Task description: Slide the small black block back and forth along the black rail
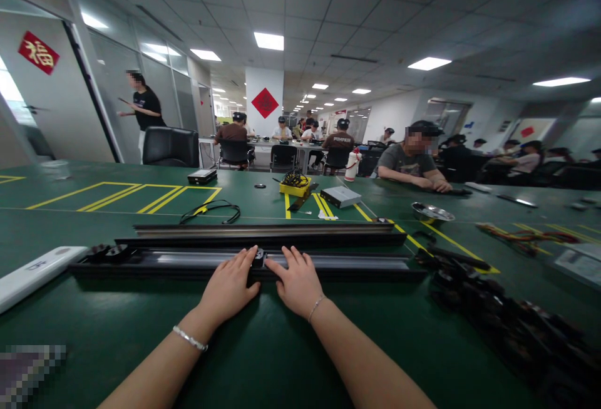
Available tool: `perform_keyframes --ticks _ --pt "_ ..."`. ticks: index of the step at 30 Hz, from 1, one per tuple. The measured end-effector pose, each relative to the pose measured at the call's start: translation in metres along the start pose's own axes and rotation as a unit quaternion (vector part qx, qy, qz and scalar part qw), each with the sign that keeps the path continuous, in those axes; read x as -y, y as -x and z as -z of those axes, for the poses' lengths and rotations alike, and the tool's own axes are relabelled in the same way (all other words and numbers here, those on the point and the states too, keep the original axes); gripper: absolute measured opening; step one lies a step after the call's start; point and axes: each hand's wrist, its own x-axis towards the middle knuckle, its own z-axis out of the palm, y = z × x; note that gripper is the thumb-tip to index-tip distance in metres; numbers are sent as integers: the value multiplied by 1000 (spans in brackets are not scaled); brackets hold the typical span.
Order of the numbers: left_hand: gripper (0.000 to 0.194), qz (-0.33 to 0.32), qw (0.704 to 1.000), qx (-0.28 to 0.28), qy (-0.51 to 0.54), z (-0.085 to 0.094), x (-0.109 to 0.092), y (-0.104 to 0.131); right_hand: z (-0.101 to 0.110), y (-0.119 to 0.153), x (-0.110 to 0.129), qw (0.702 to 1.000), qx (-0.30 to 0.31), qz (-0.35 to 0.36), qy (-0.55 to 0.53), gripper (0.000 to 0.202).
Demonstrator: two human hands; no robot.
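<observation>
A long black channel [178, 260] with a shiny grey inner face lies crosswise in front of me. A small black block [258, 258] sits in it near the middle. My left hand [231, 285] rests on the channel just left of the block, fingers stretched out together, thumb apart at the near edge. My right hand [300, 285] lies on the channel on the other side, fingers spread, the index finger reaching to the block. Several black pieces [110, 252] sit at the channel's left end. Behind it lies a second long black channel [263, 231].
A white case [37, 274] lies left on the green table [154, 327]. A dark heap of parts [511, 327] is at right. Farther back are a yellow box [295, 188], a grey box [340, 196], a metal bowl [432, 212] and a seated person [408, 161].
</observation>
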Motion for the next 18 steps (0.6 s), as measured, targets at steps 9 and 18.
perform_keyframes --ticks 9,18 --pt "73 -12 1000 -7 -5 -1 1 0 0 -2 5 1000 7 -18 4 50" --pt "72 -12 1000 -14 2 -3 2 1 2 -7 8 1000 -3 -16 -1 47"
